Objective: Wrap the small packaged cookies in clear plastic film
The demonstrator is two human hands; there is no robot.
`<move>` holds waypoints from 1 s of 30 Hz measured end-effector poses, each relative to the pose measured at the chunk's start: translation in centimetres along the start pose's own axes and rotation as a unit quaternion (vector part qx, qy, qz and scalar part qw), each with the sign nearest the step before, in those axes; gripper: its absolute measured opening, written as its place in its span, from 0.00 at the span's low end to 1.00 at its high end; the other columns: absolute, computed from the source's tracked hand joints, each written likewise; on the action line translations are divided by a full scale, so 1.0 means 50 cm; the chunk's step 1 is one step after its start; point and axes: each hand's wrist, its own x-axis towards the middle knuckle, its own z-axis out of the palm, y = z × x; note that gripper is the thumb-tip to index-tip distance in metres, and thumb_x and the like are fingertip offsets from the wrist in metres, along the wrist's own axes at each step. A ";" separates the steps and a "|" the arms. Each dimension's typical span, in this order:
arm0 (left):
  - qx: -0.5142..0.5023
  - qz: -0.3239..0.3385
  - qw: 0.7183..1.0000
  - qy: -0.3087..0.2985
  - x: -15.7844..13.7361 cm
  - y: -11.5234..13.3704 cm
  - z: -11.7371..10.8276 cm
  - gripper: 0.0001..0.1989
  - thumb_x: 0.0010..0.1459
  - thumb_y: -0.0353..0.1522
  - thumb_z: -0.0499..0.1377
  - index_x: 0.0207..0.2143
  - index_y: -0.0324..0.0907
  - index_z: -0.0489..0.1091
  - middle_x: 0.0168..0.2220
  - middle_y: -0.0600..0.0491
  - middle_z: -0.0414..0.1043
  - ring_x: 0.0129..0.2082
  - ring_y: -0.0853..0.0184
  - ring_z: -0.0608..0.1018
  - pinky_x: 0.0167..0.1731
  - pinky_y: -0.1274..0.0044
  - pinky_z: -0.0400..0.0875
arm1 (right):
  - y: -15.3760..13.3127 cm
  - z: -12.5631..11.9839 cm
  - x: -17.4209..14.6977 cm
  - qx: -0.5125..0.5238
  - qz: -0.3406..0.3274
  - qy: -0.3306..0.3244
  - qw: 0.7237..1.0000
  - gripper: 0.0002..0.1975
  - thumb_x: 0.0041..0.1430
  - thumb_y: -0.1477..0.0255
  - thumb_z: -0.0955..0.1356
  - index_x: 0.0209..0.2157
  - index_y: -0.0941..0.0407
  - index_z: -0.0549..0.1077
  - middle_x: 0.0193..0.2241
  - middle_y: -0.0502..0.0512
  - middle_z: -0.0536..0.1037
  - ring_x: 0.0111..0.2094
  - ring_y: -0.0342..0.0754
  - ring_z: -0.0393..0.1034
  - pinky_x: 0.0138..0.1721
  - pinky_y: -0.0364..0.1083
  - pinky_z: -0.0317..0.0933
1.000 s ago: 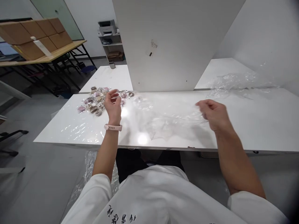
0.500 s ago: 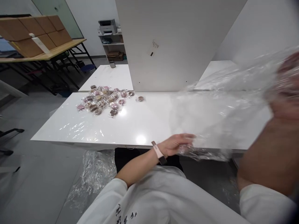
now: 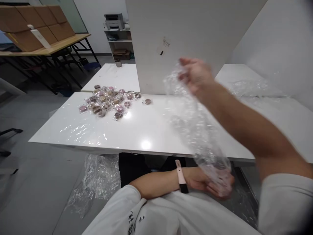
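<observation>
Clear plastic film (image 3: 195, 127) hangs crumpled between my two hands, across the front edge of the white table (image 3: 127, 133). My right hand (image 3: 197, 73), blurred by motion, is raised over the table's far side and closed on the film's upper end. Below the front edge, close to my body, my left hand (image 3: 215, 184) grips the lower end, and the film covers part of its fingers. A wristband (image 3: 181, 176) is on my left wrist. On the left part of the table lies a pile of wrapped macarons (image 3: 107, 101), with one wrapped macaron (image 3: 147, 101) apart from them.
More clear film (image 3: 100, 176) lies in a heap at the lower left, below the table. A white partition (image 3: 195, 32) rises behind the table. Further film (image 3: 251, 87) lies at the back right. Cardboard boxes (image 3: 36, 29) stand on a wooden table; a small cup (image 3: 118, 63) stands behind.
My right hand has swung from the far right to the left, over the table. My left hand has moved right and down. The widely spread film is now bunched into a narrower strip.
</observation>
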 end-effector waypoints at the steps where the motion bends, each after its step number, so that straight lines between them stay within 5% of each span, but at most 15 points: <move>1: -0.008 -0.017 1.000 -0.022 -0.032 0.009 0.000 0.27 0.60 0.50 0.62 0.19 0.43 0.60 0.14 0.58 0.50 0.16 0.71 0.55 0.19 0.76 0.50 | 0.029 0.050 -0.006 0.006 0.014 -0.036 0.999 0.24 0.64 0.91 0.60 0.57 0.62 0.70 0.61 0.61 0.69 0.28 0.33 0.69 0.29 0.38 0.73; 4: -0.025 0.034 0.998 -0.041 -0.146 0.026 -0.020 0.30 0.60 0.52 0.60 0.17 0.42 0.55 0.13 0.58 0.49 0.15 0.71 0.56 0.18 0.77 0.50 | 0.105 0.134 -0.022 -0.020 -0.024 -0.280 0.960 0.21 0.66 0.73 0.69 0.60 0.53 0.70 0.62 0.63 0.68 0.39 0.47 0.77 0.38 0.50 0.79; 6: -0.045 0.112 0.993 0.005 -0.225 0.023 -0.043 0.31 0.62 0.50 0.59 0.17 0.41 0.52 0.13 0.59 0.47 0.14 0.72 0.53 0.18 0.78 0.50 | 0.142 0.132 -0.034 -0.075 -0.121 -0.361 0.922 0.25 0.67 0.63 0.69 0.63 0.47 0.66 0.66 0.59 0.65 0.46 0.51 0.76 0.46 0.55 0.77; 9: -0.095 0.210 0.967 0.105 -0.327 -0.001 -0.075 0.31 0.66 0.46 0.57 0.18 0.41 0.47 0.13 0.60 0.45 0.13 0.73 0.48 0.18 0.79 0.48 | 0.201 0.062 -0.055 -0.169 -0.252 -0.262 0.916 0.21 0.70 0.58 0.63 0.60 0.47 0.70 0.61 0.56 0.72 0.48 0.52 0.75 0.50 0.57 0.74; 11: -0.129 0.241 0.949 0.156 -0.371 -0.021 -0.087 0.31 0.68 0.44 0.55 0.19 0.42 0.44 0.12 0.60 0.43 0.13 0.73 0.45 0.17 0.80 0.46 | 0.260 -0.009 -0.069 -0.252 -0.283 -0.174 0.909 0.21 0.72 0.58 0.59 0.57 0.49 0.73 0.55 0.57 0.76 0.50 0.54 0.75 0.51 0.58 0.72; 17: -0.180 0.236 0.931 0.214 -0.398 -0.041 -0.101 0.28 0.69 0.40 0.53 0.18 0.43 0.45 0.11 0.60 0.42 0.12 0.73 0.43 0.15 0.81 0.46 | 0.455 -0.244 -0.092 -0.585 -0.195 -0.162 0.771 0.28 0.71 0.54 0.54 0.67 0.47 0.63 0.69 0.57 0.60 0.70 0.60 0.53 0.66 0.67 0.52; 21: -0.114 0.150 0.931 0.313 -0.424 -0.027 -0.105 0.25 0.66 0.46 0.55 0.20 0.43 0.59 0.12 0.59 0.54 0.11 0.74 0.52 0.14 0.81 0.46 | 0.479 -0.374 -0.095 -0.641 -0.164 -0.139 0.737 0.31 0.70 0.52 0.54 0.68 0.49 0.62 0.70 0.58 0.59 0.70 0.60 0.52 0.66 0.65 0.52; 23: 0.003 0.113 0.905 0.409 -0.472 -0.010 -0.087 0.24 0.63 0.51 0.57 0.25 0.41 0.68 0.15 0.57 0.63 0.12 0.74 0.57 0.14 0.81 0.45 | 0.454 -0.410 -0.103 -0.649 -0.159 -0.116 0.735 0.33 0.68 0.49 0.55 0.66 0.51 0.65 0.68 0.62 0.63 0.68 0.65 0.56 0.64 0.67 0.55; 25: 0.173 0.108 0.825 0.528 -0.537 0.023 -0.052 0.24 0.62 0.52 0.57 0.28 0.41 0.73 0.16 0.54 0.67 0.13 0.74 0.60 0.15 0.81 0.47 | 0.416 -0.409 -0.118 -0.642 -0.188 -0.069 0.740 0.33 0.68 0.50 0.56 0.65 0.53 0.67 0.65 0.66 0.66 0.66 0.68 0.58 0.61 0.69 0.57; 28: 0.377 0.171 0.551 0.725 -0.615 0.114 -0.004 0.21 0.65 0.49 0.55 0.29 0.42 0.73 0.20 0.54 0.69 0.18 0.71 0.66 0.20 0.80 0.60 | 0.369 -0.323 -0.140 -0.578 -0.281 -0.071 0.763 0.28 0.71 0.55 0.56 0.65 0.51 0.66 0.63 0.63 0.69 0.65 0.63 0.61 0.62 0.66 0.57; 30: 0.483 0.206 0.362 0.770 -0.627 0.197 -0.009 0.14 0.64 0.44 0.56 0.38 0.44 0.74 0.31 0.51 0.76 0.28 0.66 0.74 0.29 0.75 0.69 | 0.366 -0.229 -0.147 -0.525 -0.327 -0.152 0.771 0.26 0.72 0.56 0.57 0.65 0.50 0.65 0.63 0.60 0.69 0.66 0.59 0.60 0.64 0.62 0.57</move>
